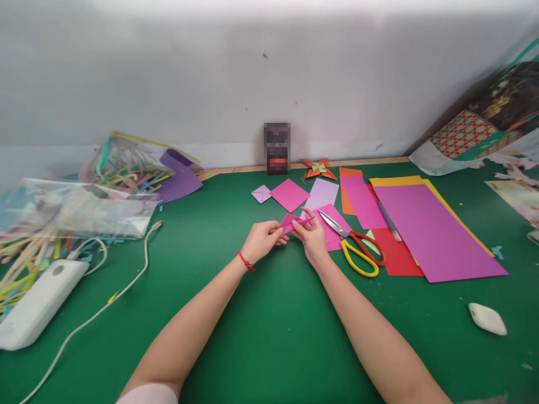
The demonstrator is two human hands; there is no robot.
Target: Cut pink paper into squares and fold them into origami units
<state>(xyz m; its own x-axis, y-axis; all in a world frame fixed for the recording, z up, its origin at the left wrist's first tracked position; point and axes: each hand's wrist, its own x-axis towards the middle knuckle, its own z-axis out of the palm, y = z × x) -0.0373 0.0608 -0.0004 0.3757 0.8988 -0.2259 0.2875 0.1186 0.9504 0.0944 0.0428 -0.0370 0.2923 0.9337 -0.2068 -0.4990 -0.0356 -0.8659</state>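
Observation:
Between both hands is a partly folded piece of pink paper [289, 220], held just above the green table. My left hand [263, 241], with a red cord bracelet at the wrist, pinches its left side. The fingers of my right hand [312, 235] grip its right side along a folded edge. Right beside the right hand lie scissors [337, 224] with one red and one yellow handle, resting on pink paper sheets [332, 213]. Just behind the hands are a flat pink square [289, 195], a small lilac folded piece [261, 194] and a lilac sheet [323, 193].
A phone-like dark object [277, 148] leans against the wall, near an orange pinwheel shape [319, 168]. Purple sheets [429, 230] and a cutter knife [389, 220] lie right. A white case [487, 318] sits front right. Left are a power bank [46, 300], its cable [145, 264] and paper strips [122, 168].

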